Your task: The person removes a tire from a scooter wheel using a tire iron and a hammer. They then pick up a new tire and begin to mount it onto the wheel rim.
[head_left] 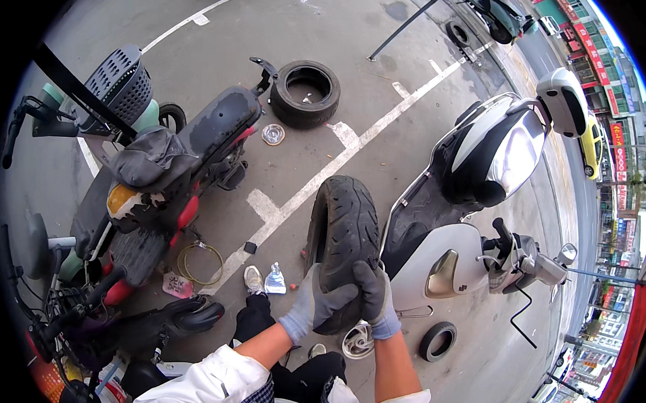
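Note:
A black rubber scooter tire [356,217] with worn, grooved tread stands upright in front of me, held up between both hands. My left hand [322,302], in a grey work glove, grips its lower left side with the fingers wrapped round the rubber. On the lower right side my right hand [375,296], gloved alike, presses against the tread with its fingers closed on it. Just below the tire, a silver spoked wheel rim [359,341] lies on the ground near my feet, partly hidden by my right wrist.
A white and silver scooter [442,268] stands close on the right, a small tire [438,341] beside it. On the left are a worn scooter [203,139] and a coiled yellowish cable [199,264]. Ahead lies a wide tire [304,114]; a silver pouch [276,279] is by my shoe.

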Motion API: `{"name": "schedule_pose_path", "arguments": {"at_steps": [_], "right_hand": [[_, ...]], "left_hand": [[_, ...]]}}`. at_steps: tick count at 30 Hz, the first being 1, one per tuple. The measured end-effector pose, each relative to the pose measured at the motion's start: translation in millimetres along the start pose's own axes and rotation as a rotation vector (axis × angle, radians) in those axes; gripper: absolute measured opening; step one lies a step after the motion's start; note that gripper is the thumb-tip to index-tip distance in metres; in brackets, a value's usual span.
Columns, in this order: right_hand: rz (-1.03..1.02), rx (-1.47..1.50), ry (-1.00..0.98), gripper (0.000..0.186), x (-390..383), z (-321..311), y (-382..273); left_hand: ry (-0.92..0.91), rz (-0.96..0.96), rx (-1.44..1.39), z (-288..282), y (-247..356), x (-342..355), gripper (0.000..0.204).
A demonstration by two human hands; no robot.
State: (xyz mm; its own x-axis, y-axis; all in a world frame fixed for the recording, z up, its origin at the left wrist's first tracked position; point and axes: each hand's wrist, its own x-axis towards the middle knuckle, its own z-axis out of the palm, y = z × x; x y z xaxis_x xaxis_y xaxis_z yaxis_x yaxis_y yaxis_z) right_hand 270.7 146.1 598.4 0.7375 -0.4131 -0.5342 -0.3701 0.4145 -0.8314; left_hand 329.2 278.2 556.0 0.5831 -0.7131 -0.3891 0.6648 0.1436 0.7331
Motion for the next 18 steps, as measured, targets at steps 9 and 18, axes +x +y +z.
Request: {"name": "schedule_pose_path", "arguments": {"at_steps": [9, 18], "right_hand": [[0.201, 0.142, -0.161, 0.043, -119, -140, 106], [0.159, -0.094, -0.056, 0.048, -349, -358, 229]], "left_hand": [[-0.052, -0.135, 0.090, 85, -149, -114, 0.069], [-0.318, -0.507, 0.163, 238, -366, -264, 0.077]]}}
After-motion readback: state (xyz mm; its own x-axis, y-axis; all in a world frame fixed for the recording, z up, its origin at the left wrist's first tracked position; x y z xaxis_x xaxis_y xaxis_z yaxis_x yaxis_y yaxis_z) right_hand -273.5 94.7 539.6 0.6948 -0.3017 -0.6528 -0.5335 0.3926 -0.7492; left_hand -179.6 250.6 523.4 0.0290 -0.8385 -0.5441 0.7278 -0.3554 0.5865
